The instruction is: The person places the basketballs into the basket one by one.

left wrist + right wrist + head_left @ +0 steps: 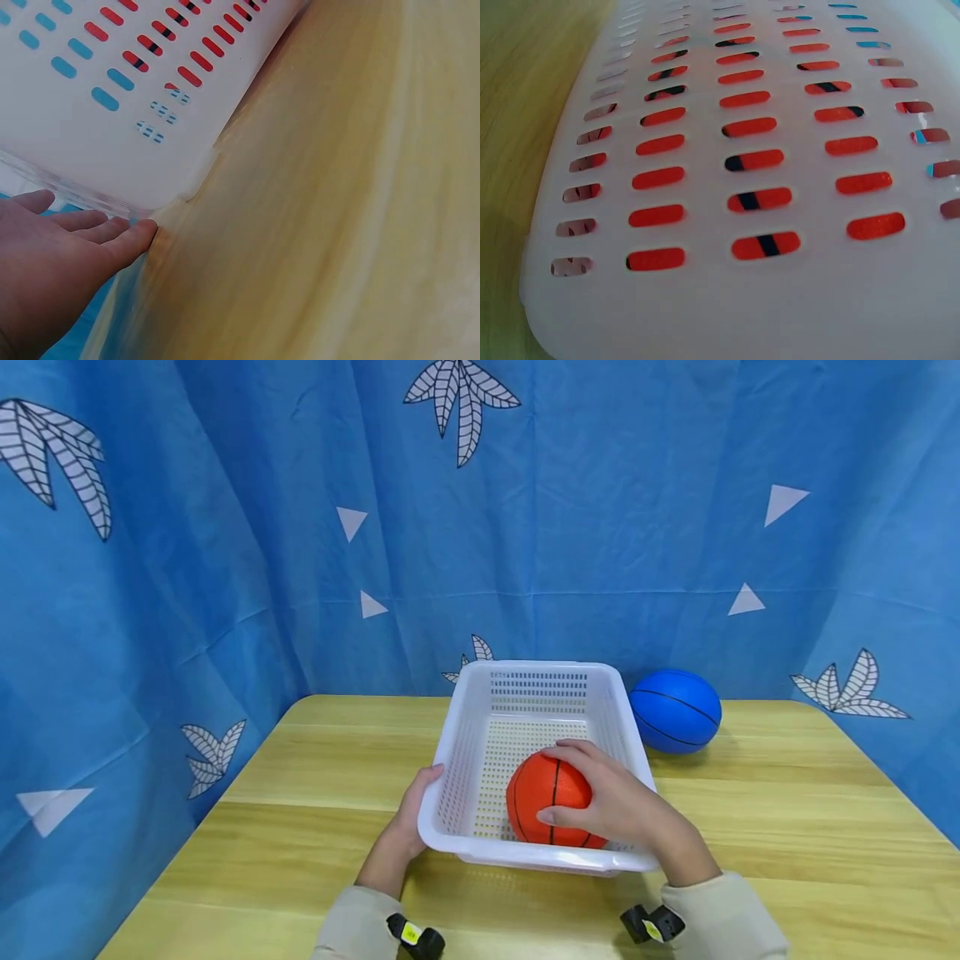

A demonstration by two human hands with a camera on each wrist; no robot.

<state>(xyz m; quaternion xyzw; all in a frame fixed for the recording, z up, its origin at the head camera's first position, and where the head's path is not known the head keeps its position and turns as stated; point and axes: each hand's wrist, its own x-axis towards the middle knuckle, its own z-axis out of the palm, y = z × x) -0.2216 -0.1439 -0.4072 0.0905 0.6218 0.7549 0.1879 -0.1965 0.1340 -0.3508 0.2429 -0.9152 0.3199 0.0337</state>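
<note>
A white perforated plastic basket [467, 760] stands on the wooden table, with a red toy basketball [536, 789] inside near its front wall. My right hand [611, 793] reaches over the front right rim and grips the ball, thumb on the near side and fingers over the top. My left hand [411, 814] is at the basket's left side, a digit at the rim. In the left wrist view, the straight fingers [124, 244] lie against the outside near the corner. Through slots in the basket wall [697, 307] the red ball shows in the right wrist view; the right hand is hidden there.
A blue toy basketball [675, 712] sits on the table just right of the basket's back corner. The wooden table [322, 760] reaches back to a blue curtain [570, 543] with leaf and triangle prints. Black wrist cameras [651, 925] are strapped at both sleeves.
</note>
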